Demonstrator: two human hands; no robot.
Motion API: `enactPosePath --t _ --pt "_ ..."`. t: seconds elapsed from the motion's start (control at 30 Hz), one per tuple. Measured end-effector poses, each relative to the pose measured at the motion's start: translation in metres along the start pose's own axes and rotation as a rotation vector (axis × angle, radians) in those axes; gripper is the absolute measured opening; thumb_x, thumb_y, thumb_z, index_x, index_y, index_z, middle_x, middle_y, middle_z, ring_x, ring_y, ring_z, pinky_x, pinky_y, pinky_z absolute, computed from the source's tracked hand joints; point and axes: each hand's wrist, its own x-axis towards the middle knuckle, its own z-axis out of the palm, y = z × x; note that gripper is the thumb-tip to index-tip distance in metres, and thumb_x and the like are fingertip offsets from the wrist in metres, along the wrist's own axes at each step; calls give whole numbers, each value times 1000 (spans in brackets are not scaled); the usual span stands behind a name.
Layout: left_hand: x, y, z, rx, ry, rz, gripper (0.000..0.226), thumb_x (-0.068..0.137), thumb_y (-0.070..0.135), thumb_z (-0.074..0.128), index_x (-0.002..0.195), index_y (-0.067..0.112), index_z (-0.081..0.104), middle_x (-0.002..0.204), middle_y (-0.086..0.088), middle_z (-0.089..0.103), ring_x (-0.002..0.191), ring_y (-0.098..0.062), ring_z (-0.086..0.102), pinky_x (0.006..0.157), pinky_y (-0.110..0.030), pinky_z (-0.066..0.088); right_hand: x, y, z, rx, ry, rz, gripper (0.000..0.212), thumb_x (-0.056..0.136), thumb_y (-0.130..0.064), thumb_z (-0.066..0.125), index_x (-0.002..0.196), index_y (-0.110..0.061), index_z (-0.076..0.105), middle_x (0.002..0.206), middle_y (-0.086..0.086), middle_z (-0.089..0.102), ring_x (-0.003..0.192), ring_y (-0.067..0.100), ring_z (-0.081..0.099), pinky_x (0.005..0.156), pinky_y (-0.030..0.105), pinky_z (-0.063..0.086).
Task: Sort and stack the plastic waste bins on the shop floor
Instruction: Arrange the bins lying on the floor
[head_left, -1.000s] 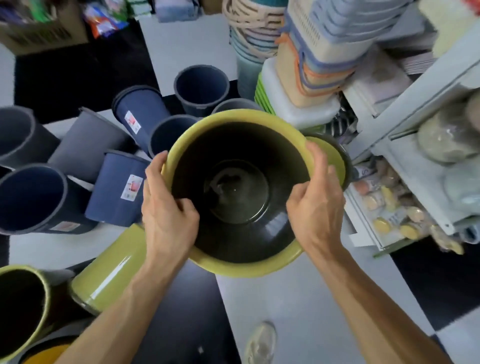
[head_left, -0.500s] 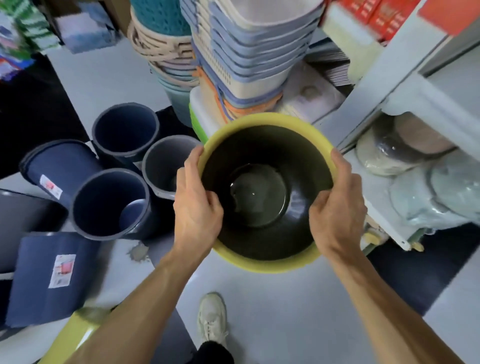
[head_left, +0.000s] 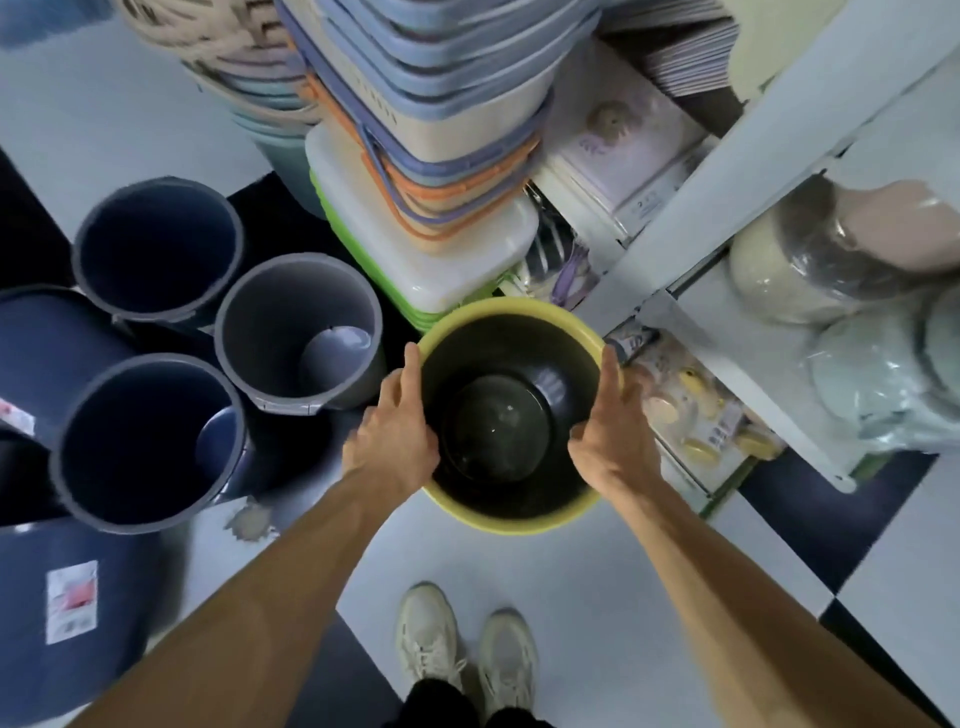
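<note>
A yellow-green bin with a dark inside (head_left: 506, 512) stands upright in front of me, low near the floor. My left hand (head_left: 397, 431) grips its left rim and my right hand (head_left: 610, 431) grips its right rim, thumbs inside. To its left stand a grey bin (head_left: 298, 332) and two dark blue bins (head_left: 156, 244) (head_left: 145, 441), all upright with open mouths. More blue bins (head_left: 67, 613) lie on their sides at the left edge.
A tall stack of plastic baskets and tubs (head_left: 431, 156) rises just behind the yellow-green bin. A white shelf unit (head_left: 779, 156) with wrapped goods stands to the right. My shoes (head_left: 462, 654) are on the tiled floor below the bin.
The yellow-green bin has moved down and away from the camera, toward the floor beside the grey bin. Both hands kept hold of its rim. The view has swung right, toward the shelf.
</note>
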Motion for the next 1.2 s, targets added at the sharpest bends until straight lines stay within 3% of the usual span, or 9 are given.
enactPosePath --t 0.1,0.2,0.3,0.47,0.73,0.97,1.2 --pt "16 3 3 126 -141 -46 96 90 36 56 151 33 -18 160 6 13 129 -39 42 96 -54 40 18 8 13 -50 -187 103 108 82 -17 65 148 -41 -18 162 5 -7 119 39 54 82 51 55" --pt "27 9 -5 230 -188 -64 93 90 45 56 153 31 -11 161 5 11 136 -40 33 102 -56 34 28 11 14 -162 -260 132 106 84 -28 64 149 -35 -19 162 4 -11 140 38 32 102 56 42" --pt "14 5 -13 293 -121 -32 91 88 54 52 154 32 -6 163 4 1 139 -40 29 105 -58 33 17 1 13 -267 -176 6 91 89 -41 58 153 -25 -4 163 6 -5 147 36 11 114 56 25" --pt "-39 -37 -17 312 52 17 88 85 61 47 152 37 -4 162 4 10 137 -36 34 101 -55 38 -27 -25 26 -210 -16 -289 75 90 -37 52 153 -17 16 159 15 18 144 36 21 115 49 27" --pt "-142 -191 -19 334 129 -166 84 86 57 52 152 38 2 161 2 15 137 -32 35 102 -54 39 -112 -62 101 -102 -2 -485 68 83 -23 61 145 -7 38 146 23 41 131 45 42 107 50 39" --pt "-267 -338 22 311 55 -322 87 88 61 47 152 39 -7 163 2 5 144 -31 25 109 -54 32 -235 -95 201 -118 -181 -485 69 95 -31 47 154 -16 15 161 11 16 147 30 19 117 39 22" --pt "-362 -466 105 202 1 -411 89 89 60 50 153 36 -7 164 -2 2 145 -32 23 112 -53 30 -367 -109 327 -47 -308 -447 68 98 -35 43 155 -20 9 163 4 10 148 23 16 117 35 24"
